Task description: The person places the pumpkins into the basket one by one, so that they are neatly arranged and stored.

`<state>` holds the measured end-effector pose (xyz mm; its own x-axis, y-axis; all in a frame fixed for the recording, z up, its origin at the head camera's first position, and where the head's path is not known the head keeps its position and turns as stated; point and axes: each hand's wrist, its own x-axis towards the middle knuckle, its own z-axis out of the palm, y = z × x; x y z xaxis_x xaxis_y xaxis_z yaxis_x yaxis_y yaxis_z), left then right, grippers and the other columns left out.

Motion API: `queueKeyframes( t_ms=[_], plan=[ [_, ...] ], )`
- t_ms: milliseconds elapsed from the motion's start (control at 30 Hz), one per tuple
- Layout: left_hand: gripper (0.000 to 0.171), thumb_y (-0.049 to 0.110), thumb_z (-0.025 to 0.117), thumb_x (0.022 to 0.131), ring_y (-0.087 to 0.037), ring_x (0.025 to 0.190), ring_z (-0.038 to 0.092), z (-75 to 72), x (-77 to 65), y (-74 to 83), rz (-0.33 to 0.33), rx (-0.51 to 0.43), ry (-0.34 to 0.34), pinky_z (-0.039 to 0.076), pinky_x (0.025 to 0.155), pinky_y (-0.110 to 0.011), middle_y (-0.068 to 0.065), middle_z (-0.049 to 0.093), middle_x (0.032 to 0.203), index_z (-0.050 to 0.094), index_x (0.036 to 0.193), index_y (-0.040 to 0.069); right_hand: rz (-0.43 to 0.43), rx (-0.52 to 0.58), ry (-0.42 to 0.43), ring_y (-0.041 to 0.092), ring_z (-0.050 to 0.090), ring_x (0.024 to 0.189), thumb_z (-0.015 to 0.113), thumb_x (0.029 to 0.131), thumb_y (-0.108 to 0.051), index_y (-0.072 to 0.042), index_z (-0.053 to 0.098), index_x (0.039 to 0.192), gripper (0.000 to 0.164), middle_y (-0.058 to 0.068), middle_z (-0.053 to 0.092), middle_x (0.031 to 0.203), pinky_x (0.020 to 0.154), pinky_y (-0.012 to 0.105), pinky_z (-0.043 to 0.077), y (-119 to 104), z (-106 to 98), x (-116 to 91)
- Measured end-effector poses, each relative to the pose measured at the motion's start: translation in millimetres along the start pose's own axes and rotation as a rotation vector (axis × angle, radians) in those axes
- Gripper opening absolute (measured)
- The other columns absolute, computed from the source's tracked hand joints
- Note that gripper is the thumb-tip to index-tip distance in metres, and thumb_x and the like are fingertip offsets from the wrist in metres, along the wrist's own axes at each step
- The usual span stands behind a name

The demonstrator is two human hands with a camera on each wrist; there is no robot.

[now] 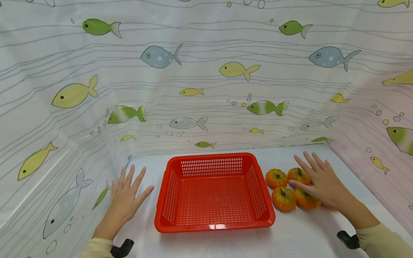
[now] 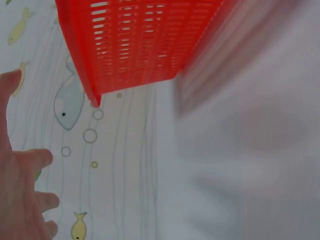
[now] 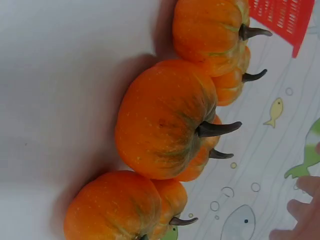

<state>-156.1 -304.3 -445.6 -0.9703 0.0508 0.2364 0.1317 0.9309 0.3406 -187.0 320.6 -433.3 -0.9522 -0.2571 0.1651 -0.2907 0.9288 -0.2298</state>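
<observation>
A red plastic basket (image 1: pixel 214 227) with slotted walls stands in the middle of the table, nothing inside it. To its right sit several small orange pumpkins (image 1: pixel 284 199) with dark stems, close together. My right hand (image 1: pixel 322 181) is spread above the pumpkins at the right and hides part of them. In the right wrist view, a pumpkin (image 3: pixel 162 117) fills the middle, while fingertips (image 3: pixel 300 210) show at the lower right edge. Left of the basket my left hand (image 1: pixel 126 195) hovers with fingers spread, holding nothing. The left wrist view has the basket's wall (image 2: pixel 135 45) above the fingers.
A white cloth (image 1: pixel 142 215) covers the table. Behind and on both sides rises a curtain (image 1: pixel 213 86) printed with green, yellow and blue fish. A dark strap piece (image 1: pixel 122 248) sits at my left wrist, another (image 1: pixel 348 239) at the right one.
</observation>
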Motion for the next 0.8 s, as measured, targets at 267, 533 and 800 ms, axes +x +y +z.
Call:
queueKeyframes(
  t_ms=[267, 533, 800],
  plan=[
    [0.077, 0.047, 0.065, 0.1, -0.038, 0.129, 0.062, 10.0, 14.4, 4.7, -0.19, -0.486, -0.13, 0.06, 0.097, -0.049, -0.022, 0.051, 0.153, 0.038, 0.159, 0.006, 0.044, 0.173, -0.122, 0.057, 0.037, 0.14, 0.073, 0.093, -0.048, -0.004, 0.04, 0.155, 0.083, 0.032, 0.04, 0.155, 0.106, 0.08, 0.034, 0, 1, 24],
    [0.079, 0.044, 0.076, 0.093, -0.022, 0.103, 0.075, 31.0, 30.9, 25.6, -0.284, -0.781, -0.191, 0.065, 0.079, -0.036, -0.017, 0.059, 0.145, 0.042, 0.158, 0.014, 0.018, 0.252, -0.207, 0.049, 0.057, 0.125, 0.072, 0.096, -0.042, -0.003, 0.047, 0.152, 0.073, 0.029, 0.048, 0.151, 0.102, 0.069, 0.049, 2, 15, 55],
    [0.072, 0.031, 0.079, 0.093, -0.02, 0.098, 0.077, 43.6, 33.9, 34.2, -0.332, -0.885, -0.174, 0.064, 0.078, -0.031, -0.019, 0.058, 0.138, 0.047, 0.154, 0.013, -0.038, 0.201, -0.239, 0.05, 0.061, 0.121, 0.081, 0.089, -0.043, 0.003, 0.053, 0.146, 0.078, 0.032, 0.055, 0.144, 0.095, 0.059, 0.058, -1, 35, 73]
  ],
)
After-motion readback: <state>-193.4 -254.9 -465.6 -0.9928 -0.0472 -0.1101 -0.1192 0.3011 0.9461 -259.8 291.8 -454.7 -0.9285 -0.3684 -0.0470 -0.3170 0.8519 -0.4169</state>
